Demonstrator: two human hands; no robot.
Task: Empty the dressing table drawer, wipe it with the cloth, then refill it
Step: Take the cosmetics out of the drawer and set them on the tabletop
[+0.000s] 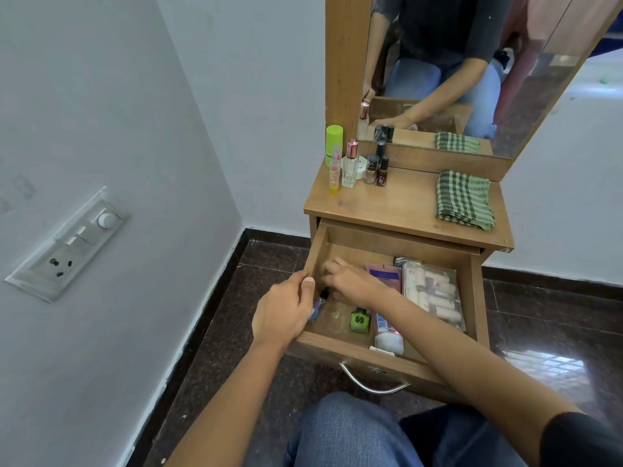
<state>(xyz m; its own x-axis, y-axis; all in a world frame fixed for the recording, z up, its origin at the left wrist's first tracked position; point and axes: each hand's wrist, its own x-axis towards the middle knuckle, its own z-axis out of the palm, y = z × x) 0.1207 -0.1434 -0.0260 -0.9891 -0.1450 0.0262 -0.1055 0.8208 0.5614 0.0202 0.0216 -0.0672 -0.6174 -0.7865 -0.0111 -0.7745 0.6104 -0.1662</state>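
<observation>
While the left hand grips the open drawer wall and the right hand reaches inside, its grasp hidden, the cloth waits folded on top, and hasty rummaging could topple the green bottle

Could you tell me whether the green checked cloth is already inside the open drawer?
No, the folded green checked cloth lies on the wooden tabletop, above the open wooden drawer.
</observation>
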